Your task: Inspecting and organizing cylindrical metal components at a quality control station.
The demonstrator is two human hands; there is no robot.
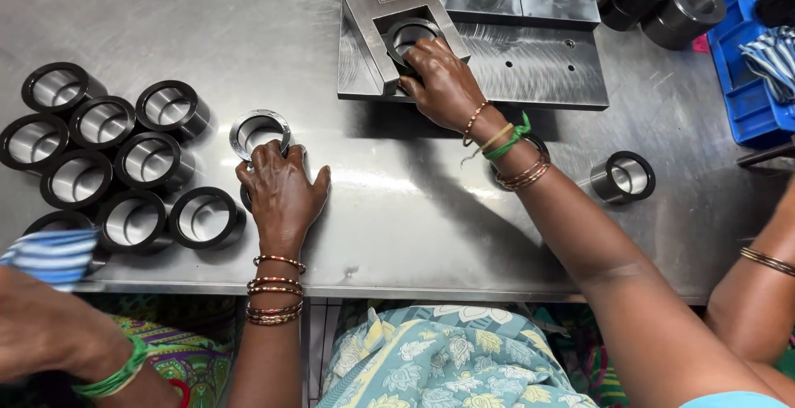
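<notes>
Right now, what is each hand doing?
Left hand: fingers resting on a shiny steel ring, grip unclear.
Right hand: fingers on the black-rimmed steel ring inside the square metal fixture.

Your left hand (283, 193) is resting on the steel table (397, 209), fingertips touching a silver ring (259, 132). Your right hand (441, 81) is pressing a black ring (408, 37) seated inside the square gauge block (397, 10) on the fixture plate (530, 64). Black-rimmed rings (103, 159) are lying clustered at left; one ring (623, 178) is sitting alone at right.
</notes>
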